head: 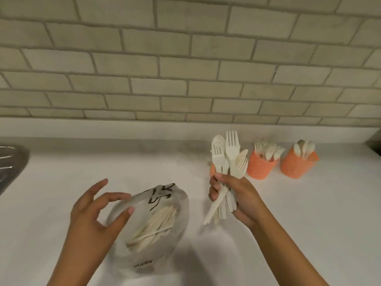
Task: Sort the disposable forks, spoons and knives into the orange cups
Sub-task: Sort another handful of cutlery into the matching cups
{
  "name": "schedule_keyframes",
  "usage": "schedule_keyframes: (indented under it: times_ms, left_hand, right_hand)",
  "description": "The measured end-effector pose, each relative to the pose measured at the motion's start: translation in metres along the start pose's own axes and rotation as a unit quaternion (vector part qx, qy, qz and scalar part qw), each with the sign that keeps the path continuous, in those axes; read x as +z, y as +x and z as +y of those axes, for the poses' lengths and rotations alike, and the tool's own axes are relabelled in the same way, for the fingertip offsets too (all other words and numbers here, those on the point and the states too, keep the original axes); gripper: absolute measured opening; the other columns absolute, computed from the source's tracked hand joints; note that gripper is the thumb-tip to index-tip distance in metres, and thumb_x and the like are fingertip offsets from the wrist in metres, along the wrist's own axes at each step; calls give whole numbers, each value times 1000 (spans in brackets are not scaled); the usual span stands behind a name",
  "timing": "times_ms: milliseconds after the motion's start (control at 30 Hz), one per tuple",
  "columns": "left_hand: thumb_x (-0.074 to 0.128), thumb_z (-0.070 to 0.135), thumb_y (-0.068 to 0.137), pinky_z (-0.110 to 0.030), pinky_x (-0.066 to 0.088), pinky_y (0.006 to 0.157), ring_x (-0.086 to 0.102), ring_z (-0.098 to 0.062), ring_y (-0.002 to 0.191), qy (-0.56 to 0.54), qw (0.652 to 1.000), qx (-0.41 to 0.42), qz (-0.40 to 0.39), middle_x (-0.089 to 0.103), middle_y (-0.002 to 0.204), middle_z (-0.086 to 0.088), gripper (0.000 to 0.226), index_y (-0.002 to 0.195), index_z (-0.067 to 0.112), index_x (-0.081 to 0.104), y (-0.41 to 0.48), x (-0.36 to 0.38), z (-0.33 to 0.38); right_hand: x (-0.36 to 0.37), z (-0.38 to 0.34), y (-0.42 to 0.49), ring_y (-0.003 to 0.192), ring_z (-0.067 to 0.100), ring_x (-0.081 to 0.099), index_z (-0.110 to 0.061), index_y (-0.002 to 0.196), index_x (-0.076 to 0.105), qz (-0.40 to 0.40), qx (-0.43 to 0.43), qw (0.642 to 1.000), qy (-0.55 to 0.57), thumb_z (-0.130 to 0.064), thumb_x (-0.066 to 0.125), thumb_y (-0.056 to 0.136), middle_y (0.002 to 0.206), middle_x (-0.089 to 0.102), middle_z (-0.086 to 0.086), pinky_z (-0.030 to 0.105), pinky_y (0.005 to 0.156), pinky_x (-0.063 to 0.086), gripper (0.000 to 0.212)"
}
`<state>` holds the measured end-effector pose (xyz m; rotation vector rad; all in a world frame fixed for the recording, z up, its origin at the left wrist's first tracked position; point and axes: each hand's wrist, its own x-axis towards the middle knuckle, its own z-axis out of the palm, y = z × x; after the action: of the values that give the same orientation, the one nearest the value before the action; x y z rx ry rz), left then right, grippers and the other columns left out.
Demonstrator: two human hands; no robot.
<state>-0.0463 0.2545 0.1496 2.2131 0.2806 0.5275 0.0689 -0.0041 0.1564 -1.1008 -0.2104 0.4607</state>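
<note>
Nearest the camera, a clear plastic bag (181,205) with dark print lies on the white desk (309,213), left of centre, and holds a loose heap of pale disposable cutlery (153,225). Left grip (92,215) is released: the fingers are spread and only slightly bent, with the forefinger and thumb tips at the upper left edge of the bag; firm contact cannot be confirmed. Right grip (233,196) is clenched around the handles of a mixed bundle of forks, spoons and knives (228,159), held upright above the desk, heads up, just right of the bag. Three orange cups stand on the desk behind this bundle. One cup (212,170) is mostly hidden by the bundle, and its contents cannot be seen. A middle cup (260,168) holds forks, tines up. To its right, the last cup (296,167) holds spoons, bowls up. Pale brick tiles (185,69) cover the wall behind the desk. Part of a metal sink (12,162) shows at the left edge.
</note>
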Motion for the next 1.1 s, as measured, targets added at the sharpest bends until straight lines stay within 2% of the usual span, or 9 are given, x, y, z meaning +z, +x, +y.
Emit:
schedule_keyframes:
  times_ms: [167,233,367,567,667,733,867,1000,1100]
  left_hand:
    - [78,30,71,-1,37,81,55,8,100,-139,989,32,-38,61,104,21,16,80,40,69,0,69,76]
    - [70,40,71,-8,43,76,60,0,92,-187,979,33,-79,65,96,19,8,78,37,70,-5,110,104]
    - [71,13,79,-7,42,65,59,-4,72,-249,959,-29,-136,70,80,16,20,68,29,72,-17,191,160]
    - [74,25,74,-10,44,62,53,-2,59,-267,944,-81,-179,72,77,12,8,71,33,74,-30,272,229]
    - [76,27,71,-13,44,59,49,-9,57,-261,942,-100,-188,70,68,3,5,72,23,74,-40,301,251]
    - [78,26,69,-16,46,61,49,-13,57,-269,938,-118,-185,66,58,-2,11,72,18,73,-47,317,263]
    - [74,24,74,-12,48,68,59,-24,51,-306,910,-148,-238,57,45,-13,21,71,5,68,-56,334,287]
    - [75,27,73,-22,48,83,62,-17,68,-284,911,-137,-267,62,54,-18,24,67,4,69,-54,337,296]
    - [78,26,72,-28,50,84,61,-21,68,-276,908,-139,-282,62,56,-12,25,70,2,69,-51,338,297]
  right_hand:
    - [-53,-7,-35,44,17,41,-9,94,49,76,0,994,84,-9,57,83,61,43,7,26,46,39,14]
    - [-76,-17,-48,42,16,40,-9,93,49,74,7,993,88,-14,58,81,62,44,7,25,45,37,16]
    - [-125,-40,-74,41,16,41,-6,96,51,75,17,997,30,-21,62,80,62,50,9,26,46,38,25]
    - [-195,-74,-107,41,15,46,-1,88,55,40,41,998,-1,-23,58,80,61,57,8,23,46,41,23]
    - [-227,-82,-118,44,17,50,1,101,60,13,45,999,-11,-24,60,83,66,60,10,26,50,44,31]
    - [-243,-88,-124,46,17,52,0,109,61,-5,45,999,-24,-25,61,84,68,61,11,28,52,45,36]
    - [-264,-101,-134,49,18,55,0,98,60,-29,45,997,-54,-31,66,80,66,62,10,29,55,48,36]
    - [-275,-108,-138,54,23,57,-1,107,60,-33,43,994,-94,-34,65,81,65,61,10,38,72,49,42]
    - [-278,-110,-138,56,27,62,-3,113,59,-47,62,993,-86,-32,66,81,67,63,14,36,67,52,44]
